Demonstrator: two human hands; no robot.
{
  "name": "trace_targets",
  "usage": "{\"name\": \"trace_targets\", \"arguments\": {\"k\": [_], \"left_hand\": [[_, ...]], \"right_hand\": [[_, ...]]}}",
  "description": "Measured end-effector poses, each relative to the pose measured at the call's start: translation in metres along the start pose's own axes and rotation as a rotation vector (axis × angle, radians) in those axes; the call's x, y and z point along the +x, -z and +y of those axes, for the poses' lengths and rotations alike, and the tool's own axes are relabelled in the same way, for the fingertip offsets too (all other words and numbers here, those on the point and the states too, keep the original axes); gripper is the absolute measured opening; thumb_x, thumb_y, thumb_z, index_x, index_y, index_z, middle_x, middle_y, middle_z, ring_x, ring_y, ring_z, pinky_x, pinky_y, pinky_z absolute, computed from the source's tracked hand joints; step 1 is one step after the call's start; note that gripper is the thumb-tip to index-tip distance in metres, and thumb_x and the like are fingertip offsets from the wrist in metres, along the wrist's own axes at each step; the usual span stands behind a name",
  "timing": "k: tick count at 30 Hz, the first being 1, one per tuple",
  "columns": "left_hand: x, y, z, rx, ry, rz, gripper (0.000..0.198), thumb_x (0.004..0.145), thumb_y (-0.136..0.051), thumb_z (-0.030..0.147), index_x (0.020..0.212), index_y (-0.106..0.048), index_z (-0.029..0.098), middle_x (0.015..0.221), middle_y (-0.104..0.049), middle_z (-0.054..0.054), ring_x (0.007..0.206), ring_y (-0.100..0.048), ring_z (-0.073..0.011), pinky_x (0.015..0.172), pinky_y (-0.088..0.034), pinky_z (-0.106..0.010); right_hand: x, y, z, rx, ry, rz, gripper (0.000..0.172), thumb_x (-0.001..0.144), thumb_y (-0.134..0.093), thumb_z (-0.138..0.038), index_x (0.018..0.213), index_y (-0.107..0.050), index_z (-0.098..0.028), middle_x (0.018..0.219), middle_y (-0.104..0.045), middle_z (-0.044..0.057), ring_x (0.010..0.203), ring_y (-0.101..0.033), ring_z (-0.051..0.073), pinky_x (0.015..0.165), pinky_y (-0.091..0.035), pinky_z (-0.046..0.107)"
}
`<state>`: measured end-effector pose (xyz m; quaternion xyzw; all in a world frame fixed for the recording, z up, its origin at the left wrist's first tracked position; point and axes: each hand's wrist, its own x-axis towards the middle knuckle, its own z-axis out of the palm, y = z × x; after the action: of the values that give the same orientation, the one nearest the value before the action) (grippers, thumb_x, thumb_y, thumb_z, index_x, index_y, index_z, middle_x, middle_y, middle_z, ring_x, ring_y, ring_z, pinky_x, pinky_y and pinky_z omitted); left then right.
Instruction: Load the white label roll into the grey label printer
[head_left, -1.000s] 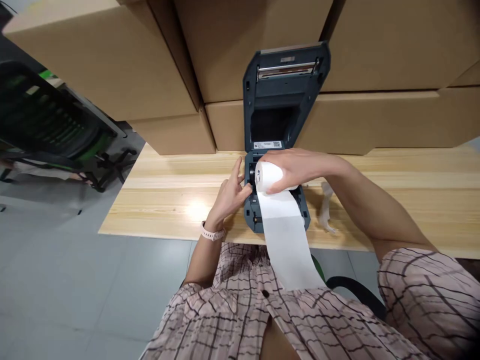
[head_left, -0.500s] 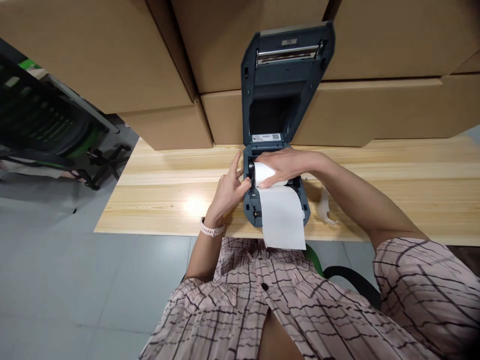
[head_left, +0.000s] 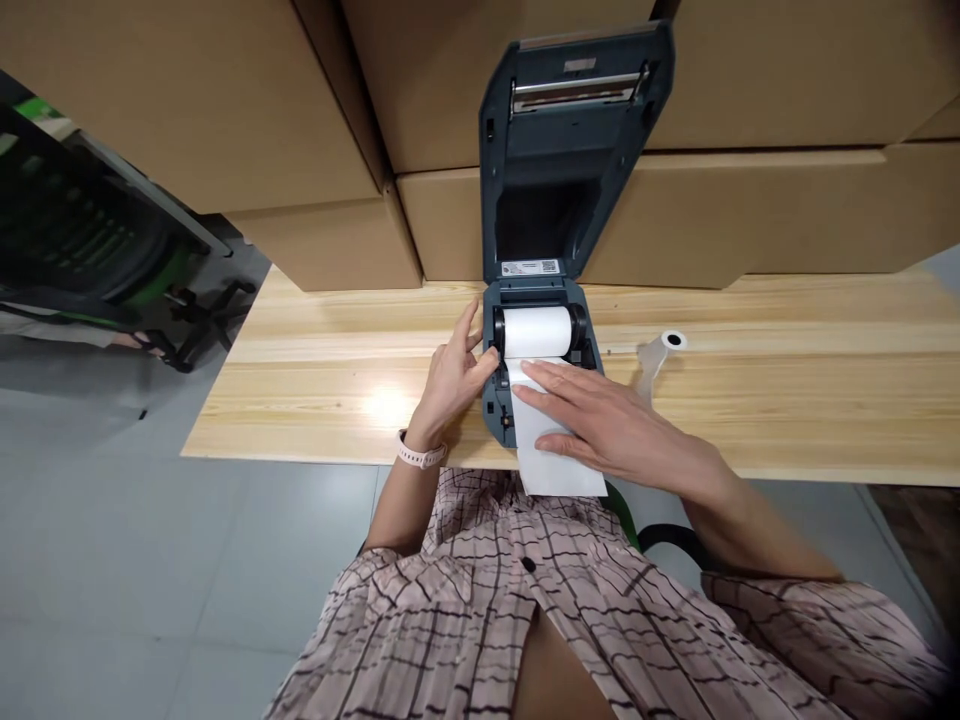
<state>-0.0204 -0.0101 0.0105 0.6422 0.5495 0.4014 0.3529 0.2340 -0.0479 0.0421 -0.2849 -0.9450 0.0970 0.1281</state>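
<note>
A dark blue-grey label printer (head_left: pixel 491 407) stands on the table with its lid (head_left: pixel 551 150) raised. Inside, a white paper roll (head_left: pixel 537 331) sits between two black holders. Its strip of paper (head_left: pixel 559 470) runs forward over the printer's front and hangs past the table edge. My right hand (head_left: pixel 600 412) lies on this strip with fingers stretched out, just in front of the roll. My left hand (head_left: pixel 454 378) rests against the printer's left side, thumb at the rim by the left holder and fingers apart.
A small white roll with a loose tail (head_left: pixel 664 347) stands on the wooden table (head_left: pixel 787 380) to the right. Cardboard boxes (head_left: pixel 757 220) line the table's back. On the left are an office chair (head_left: pixel 97 230) and part of another person.
My right hand has moved off the roll, toward me, and onto the paper strip. The roll and its right holder now show. My left hand has stayed at the printer's left side.
</note>
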Motion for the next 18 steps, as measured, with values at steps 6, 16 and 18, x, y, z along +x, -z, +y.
{"name": "trace_targets", "arguments": {"k": [6,16,18], "left_hand": [[0.001,-0.004,-0.01,-0.001,-0.007,0.068,0.078,0.092,-0.067,0.036,0.167,-0.046,0.027,0.136,-0.08,-0.014,0.063,-0.061,-0.0147,0.07,-0.054,-0.036],[0.004,-0.006,-0.02,-0.057,-0.035,0.092,0.076,0.091,-0.071,0.039,0.163,-0.051,0.028,0.155,-0.069,-0.014,0.085,-0.069,-0.0197,0.074,-0.058,-0.037],[0.004,-0.007,-0.021,-0.078,-0.031,0.085,0.077,0.091,-0.071,0.04,0.164,-0.05,0.024,0.156,-0.067,-0.016,0.104,-0.072,-0.0243,0.078,-0.06,-0.037]], "right_hand": [[-0.005,-0.013,-0.018,-0.112,0.01,0.106,0.067,0.111,-0.052,-0.055,0.161,-0.051,-0.011,0.17,-0.05,0.02,0.163,-0.042,0.037,0.127,-0.049,0.061],[-0.003,-0.022,-0.036,-0.199,-0.029,0.164,0.069,0.107,-0.061,-0.051,0.159,-0.05,-0.006,0.169,-0.051,0.023,0.161,-0.045,0.04,0.122,-0.054,0.059],[-0.003,-0.023,-0.036,-0.199,-0.033,0.173,0.069,0.107,-0.061,-0.051,0.159,-0.05,-0.006,0.169,-0.051,0.023,0.16,-0.045,0.04,0.122,-0.054,0.06]]}}
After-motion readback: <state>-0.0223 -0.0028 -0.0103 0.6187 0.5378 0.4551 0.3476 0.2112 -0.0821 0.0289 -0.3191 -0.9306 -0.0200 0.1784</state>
